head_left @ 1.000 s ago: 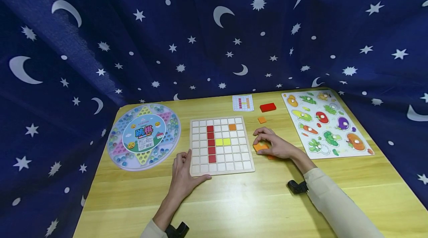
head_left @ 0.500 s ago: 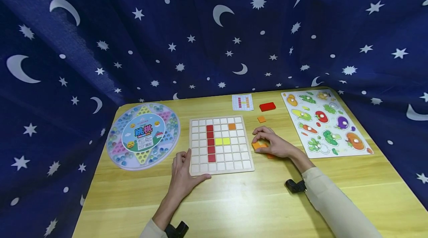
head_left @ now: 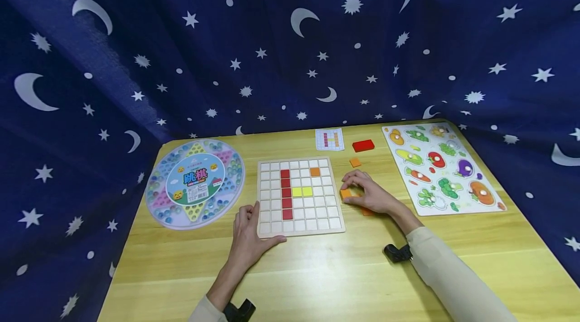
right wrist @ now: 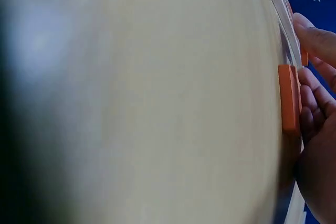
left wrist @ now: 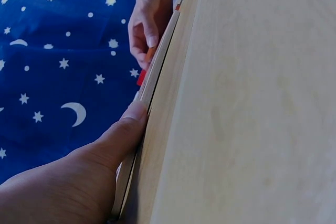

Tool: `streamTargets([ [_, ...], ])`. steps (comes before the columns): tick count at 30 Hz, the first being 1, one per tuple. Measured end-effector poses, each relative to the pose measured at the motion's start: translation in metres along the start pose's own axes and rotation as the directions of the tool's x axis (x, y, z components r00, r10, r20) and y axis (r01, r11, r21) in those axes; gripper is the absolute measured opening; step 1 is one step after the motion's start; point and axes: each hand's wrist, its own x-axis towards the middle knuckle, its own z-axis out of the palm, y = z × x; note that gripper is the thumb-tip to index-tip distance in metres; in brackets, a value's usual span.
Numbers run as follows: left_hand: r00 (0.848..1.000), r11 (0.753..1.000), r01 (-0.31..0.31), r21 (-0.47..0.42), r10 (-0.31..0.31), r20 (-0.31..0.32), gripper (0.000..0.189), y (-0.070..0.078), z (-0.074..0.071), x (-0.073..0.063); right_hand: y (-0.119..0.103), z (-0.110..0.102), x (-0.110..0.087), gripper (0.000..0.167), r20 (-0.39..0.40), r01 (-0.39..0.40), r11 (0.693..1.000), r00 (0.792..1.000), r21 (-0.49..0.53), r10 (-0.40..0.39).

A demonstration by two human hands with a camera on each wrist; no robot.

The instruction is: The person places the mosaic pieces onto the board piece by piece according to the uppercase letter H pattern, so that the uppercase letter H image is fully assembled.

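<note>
A square wooden grid board (head_left: 326, 234) lies mid-table, with a column of red squares (head_left: 286, 192), two yellow squares (head_left: 302, 191) and one orange square (head_left: 314, 171) in its cells. My left hand (head_left: 246, 236) rests at its near left corner, index finger along the left side and thumb (left wrist: 123, 135) against the front edge. Just right of the board, my right hand (head_left: 375, 197) pinches an orange tile (head_left: 345, 194) between thumb and fingers. More orange tiles (head_left: 368, 212) lie beneath that hand, partly hidden; the right wrist view shows an orange stack (right wrist: 289, 99) beside its curled fingers.
Behind the board lie a printed pattern card (head_left: 330, 139), a red block (head_left: 363, 146) and a single orange tile (head_left: 355, 162). A round Chinese checkers set (head_left: 195, 184) is at left, a vegetable knob puzzle (head_left: 441, 166) at right. A starry curtain (head_left: 272, 60) hangs behind the table.
My right hand has shifted slightly left toward the board's right edge, bringing the orange tile with it. The left hand keeps its place at the board's corner.
</note>
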Motion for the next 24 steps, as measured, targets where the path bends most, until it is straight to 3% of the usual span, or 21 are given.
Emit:
streamTargets([
  [14,0.999,1.000,-0.022,0.016,0.023,-0.027,0.116,-0.004,0.000,-0.001,-0.022,0.018,0.045,0.026,-0.049,-0.003,0.997,0.999,-0.074,-0.001],
  [24,1.000,0.999,-0.017,0.029,0.017,-0.006,0.116,-0.004,0.001,0.000,-0.027,0.033,0.068,0.025,-0.074,-0.001,0.992,0.997,-0.129,-0.009],
])
